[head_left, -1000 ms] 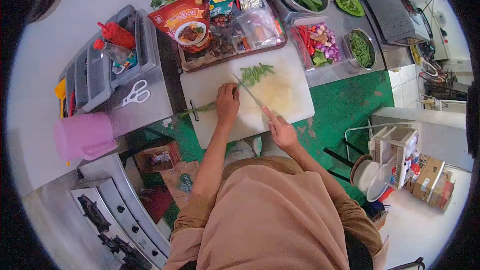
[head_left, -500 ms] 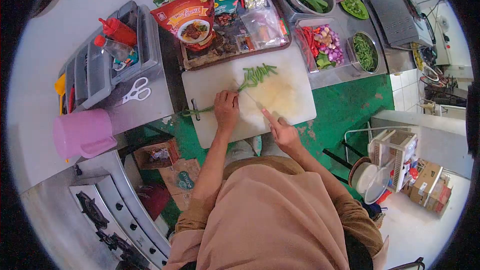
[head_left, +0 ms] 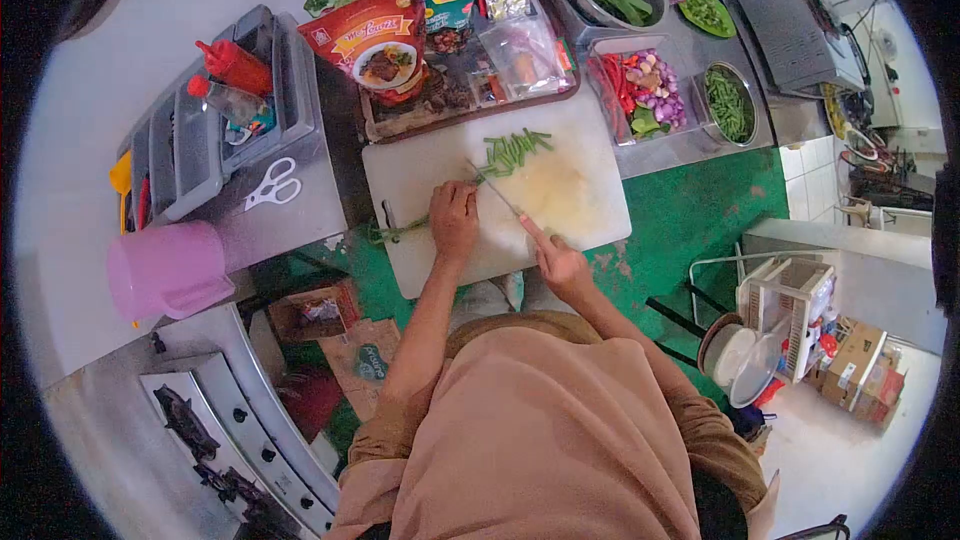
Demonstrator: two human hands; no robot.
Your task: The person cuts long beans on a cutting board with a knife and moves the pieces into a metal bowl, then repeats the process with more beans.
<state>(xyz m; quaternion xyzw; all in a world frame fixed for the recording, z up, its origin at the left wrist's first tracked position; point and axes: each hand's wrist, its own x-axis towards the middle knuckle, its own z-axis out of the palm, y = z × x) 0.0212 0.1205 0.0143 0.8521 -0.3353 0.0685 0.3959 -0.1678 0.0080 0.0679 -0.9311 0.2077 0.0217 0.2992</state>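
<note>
A white cutting board (head_left: 590, 195) lies in front of me. My left hand (head_left: 454, 220) is closed round long green beans (head_left: 405, 231), whose ends trail over the board's left edge. In my right hand (head_left: 560, 262) is a knife (head_left: 495, 190), its blade pointing up and left, close beside my left fingertips. Cut green pieces (head_left: 515, 150) lie in a loose pile just beyond the blade.
Behind the board is a tray (head_left: 470, 115) with seasoning packets. A container of chillies and shallots (head_left: 655, 95) and a bowl of cut beans (head_left: 728, 105) stand right. White scissors (head_left: 272, 185), a pink pitcher (head_left: 170, 265) and a stove (head_left: 235, 440) are left.
The knife blade has shifted slightly and shows more clearly beside my left fingertips. My right hand has moved slightly left. My left hand keeps its hold on the beans.
</note>
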